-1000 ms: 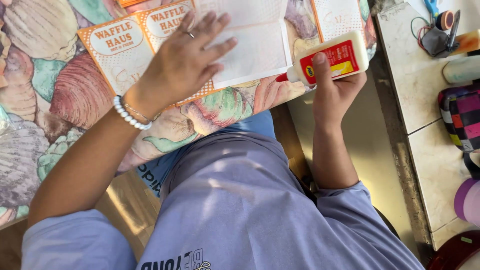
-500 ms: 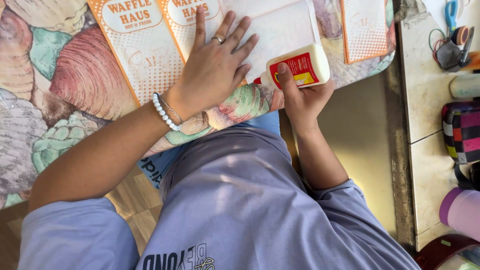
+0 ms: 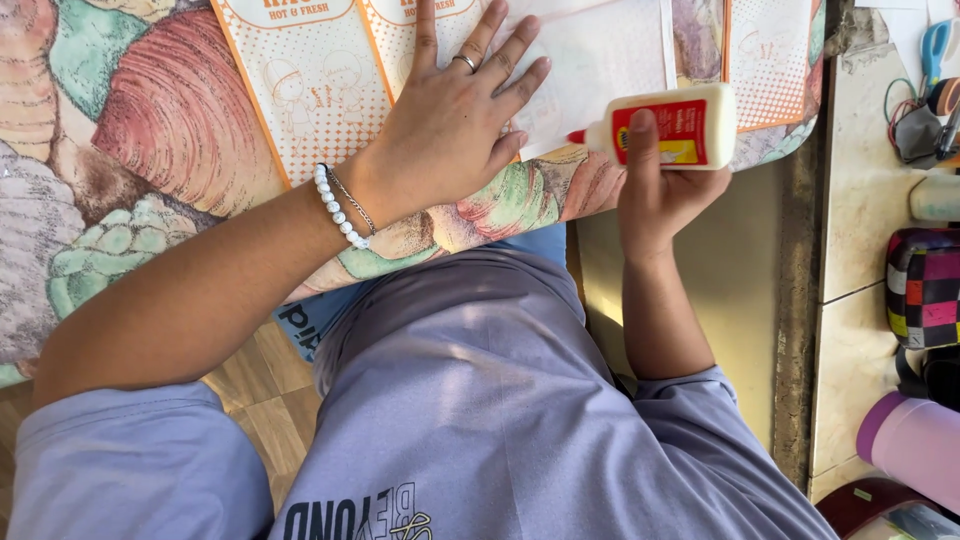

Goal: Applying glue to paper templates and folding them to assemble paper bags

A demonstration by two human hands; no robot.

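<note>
Since half a second ago the glue bottle (image 3: 668, 127) has swung up and to the right, away from the left hand (image 3: 455, 120), and now lies sideways with its red tip pointing toward that hand's fingertips.

Seen from the head camera, the right hand (image 3: 660, 185) grips the glue bottle from below, thumb laid across its red and yellow label. The bottle hovers at the near edge of the white sheet (image 3: 600, 55), just beyond the table's (image 3: 120, 130) shell-patterned cover. Left of the bottle, the left hand is flat and spread, palm down, pressing on the white sheet and the orange-printed paper (image 3: 310, 90) beside it; it grasps nothing. A bead bracelet (image 3: 338, 205) circles that wrist. Right of the bottle, well apart, a checkered pouch (image 3: 922, 285) sits on a pale counter (image 3: 860, 220).
</note>
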